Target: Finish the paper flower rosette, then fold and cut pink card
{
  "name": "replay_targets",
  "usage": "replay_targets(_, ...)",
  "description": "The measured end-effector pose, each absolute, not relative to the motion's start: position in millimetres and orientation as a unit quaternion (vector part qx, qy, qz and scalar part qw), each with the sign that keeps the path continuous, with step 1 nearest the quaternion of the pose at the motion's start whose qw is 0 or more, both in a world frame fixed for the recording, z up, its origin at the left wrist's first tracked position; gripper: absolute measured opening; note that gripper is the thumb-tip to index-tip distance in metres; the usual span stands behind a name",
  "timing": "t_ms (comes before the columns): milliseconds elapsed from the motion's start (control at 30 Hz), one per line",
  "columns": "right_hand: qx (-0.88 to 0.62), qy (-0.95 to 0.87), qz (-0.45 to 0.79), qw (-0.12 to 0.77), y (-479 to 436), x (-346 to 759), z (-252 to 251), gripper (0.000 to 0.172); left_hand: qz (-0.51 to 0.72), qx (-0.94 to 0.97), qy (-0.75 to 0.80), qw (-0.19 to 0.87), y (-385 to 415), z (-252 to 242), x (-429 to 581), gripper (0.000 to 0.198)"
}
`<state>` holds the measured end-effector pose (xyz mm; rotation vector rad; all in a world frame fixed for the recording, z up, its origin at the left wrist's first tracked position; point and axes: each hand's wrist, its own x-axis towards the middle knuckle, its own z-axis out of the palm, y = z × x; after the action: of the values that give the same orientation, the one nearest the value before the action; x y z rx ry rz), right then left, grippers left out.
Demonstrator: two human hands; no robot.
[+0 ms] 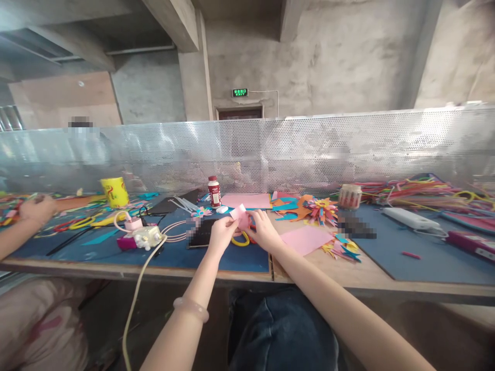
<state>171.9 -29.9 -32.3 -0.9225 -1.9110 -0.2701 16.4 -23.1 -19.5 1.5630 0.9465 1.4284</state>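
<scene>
A small piece of pink paper (238,212) is held up over the table between my two hands. My left hand (223,233) is closed, its thumb and fingers pinching the paper's left side. Opposite it, my right hand (266,230) has its fingers bent around the paper's right edge. Just beneath the hands lie scissors with a yellow handle (241,240), partly covered by the fingers. To the right, a larger pink sheet (307,239) rests near my right wrist. Left of my left hand is a dark flat object (201,234), partly blurred.
A power strip (147,237) with cables sits to the left, beyond it a yellow tin (115,192). A red-capped bottle (214,191) stands behind. At right are a paper flower (322,211), cut scraps (343,248) and a jar (350,197). Another person's hand (37,208) is far left.
</scene>
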Motion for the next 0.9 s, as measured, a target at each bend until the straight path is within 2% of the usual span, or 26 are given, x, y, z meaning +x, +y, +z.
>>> replay_targets(133,-0.373,-0.792,-0.107,0.472,-27.1,168.2,-36.4,0.05,0.552,0.639,0.383,0.375,-22.6,-18.8,16.1,0.03)
replay_targets(333,-0.366,-0.772,0.047,0.518,-25.4,166.1,-39.4,0.051,0.55,0.665,0.384,0.329,-24.4,-16.6,16.3,0.025)
replay_targets(667,-0.438,-0.666,0.099,0.595,-30.9,169.1,-27.7,0.042,0.571,0.641,0.419,0.296,-24.7,-18.3,14.1,0.018)
replay_targets(767,-0.465,-0.654,0.119,0.585,-24.7,170.6,-29.3,0.039,0.58,0.631,0.426,0.29,-25.4,-17.1,13.6,0.014)
replay_targets(900,-0.546,-0.648,0.071,0.526,-25.1,172.1,-32.8,0.031,0.598,0.611,0.446,0.265,-24.4,-16.2,12.6,0.012)
